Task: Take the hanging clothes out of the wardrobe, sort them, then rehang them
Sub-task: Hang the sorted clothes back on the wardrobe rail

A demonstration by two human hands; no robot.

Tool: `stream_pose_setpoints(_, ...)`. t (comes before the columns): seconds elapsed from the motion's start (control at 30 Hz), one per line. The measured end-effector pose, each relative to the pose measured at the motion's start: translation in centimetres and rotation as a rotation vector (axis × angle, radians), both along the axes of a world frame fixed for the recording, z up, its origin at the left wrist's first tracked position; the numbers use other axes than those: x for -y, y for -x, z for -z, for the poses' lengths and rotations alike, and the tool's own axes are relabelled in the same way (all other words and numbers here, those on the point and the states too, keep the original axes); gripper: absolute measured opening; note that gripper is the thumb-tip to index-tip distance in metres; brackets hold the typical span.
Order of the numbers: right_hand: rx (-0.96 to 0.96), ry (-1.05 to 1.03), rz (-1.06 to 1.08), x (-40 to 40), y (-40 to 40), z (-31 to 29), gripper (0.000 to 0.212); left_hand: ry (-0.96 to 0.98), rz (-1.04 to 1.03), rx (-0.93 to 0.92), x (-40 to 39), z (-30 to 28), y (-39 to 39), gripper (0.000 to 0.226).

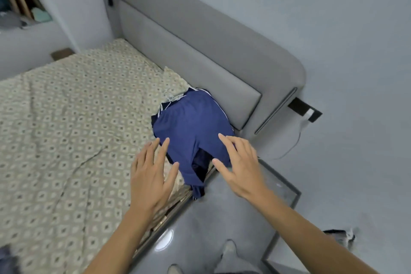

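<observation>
A blue garment with thin white piping point(191, 127) lies in a heap on the near corner of the bed point(66, 118), on top of darker clothes; one end hangs over the bed's edge. A white hanger shows at the heap's far side. My left hand point(151, 176) hovers with spread, straight fingers just left of the heap, fingertips at its edge. My right hand point(238, 164) is spread over the heap's right side, fingers straight, holding nothing.
The bed has a patterned cream sheet and a grey padded headboard point(200, 51) behind the heap. A glass-topped side table point(282, 187) stands to the right on the glossy grey floor. A wall socket with a white cable point(304, 109) sits beyond it. Dark cloth lies at the bottom left.
</observation>
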State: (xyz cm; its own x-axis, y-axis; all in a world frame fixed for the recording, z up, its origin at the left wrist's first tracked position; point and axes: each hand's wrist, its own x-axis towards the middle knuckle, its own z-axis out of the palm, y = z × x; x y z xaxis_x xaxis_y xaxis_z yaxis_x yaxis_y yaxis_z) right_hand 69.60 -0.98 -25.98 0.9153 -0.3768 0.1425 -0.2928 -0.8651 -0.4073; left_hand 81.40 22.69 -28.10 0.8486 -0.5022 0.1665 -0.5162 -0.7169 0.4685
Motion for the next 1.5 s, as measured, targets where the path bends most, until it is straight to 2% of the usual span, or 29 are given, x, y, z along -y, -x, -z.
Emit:
stream_pose_setpoints(0.23, -0.007, -0.023, -0.117, 5.8, -13.2, 3.2, 0.068, -0.046, -0.102, -0.009, 3.6, 2.3, -9.8, 0.064)
stream_pose_setpoints(0.37, -0.039, -0.033, -0.195, 12.3, -22.8, 6.9, 0.069, -0.093, -0.166, -0.033, 8.8, 5.3, -17.4, 0.063)
stream_pose_setpoints(0.5, -0.15, -0.055, -0.214, 19.4, -33.1, 10.9, 0.073, -0.166, -0.233, -0.111, 14.5, 8.9, -24.7, 0.065)
stream_pose_setpoints(0.67, -0.277, -0.024, -0.289, 25.8, -44.6, 16.6, 0.078, -0.199, -0.317, -0.234, 19.3, 15.1, -33.4, 0.068)
stream_pose_setpoints(0.83, -0.398, 0.041, -0.374, 28.2, -53.3, 24.8, 0.071, -0.262, -0.355, -0.347, 21.6, 23.7, -39.5, 0.066)
stream_pose_setpoints(1.07, -0.566, 0.084, -0.382, 29.7, -59.0, 33.6, 0.068, -0.325, -0.385, -0.549, 23.1, 33.4, -43.2, 0.07)
stream_pose_setpoints(1.17, -0.589, 0.107, -0.39, 30.0, -60.2, 35.0, 0.066, -0.303, -0.44, -0.623, 23.9, 35.6, -44.2, 0.059)
stream_pose_setpoints(1.3, -0.635, 0.084, -0.419, 29.8, -61.2, 35.5, 0.063, -0.291, -0.496, -0.66, 24.9, 36.6, -45.4, 0.052)
stream_pose_setpoints(1.37, -0.668, 0.005, -0.411, 29.8, -61.2, 35.3, 0.061, -0.279, -0.511, -0.678, 25.0, 36.5, -45.6, 0.052)
stream_pose_setpoints(1.5, -0.607, -0.14, -0.381, 30.0, -60.2, 34.0, 0.043, -0.249, -0.481, -0.705, 24.6, 35.3, -45.6, 0.054)
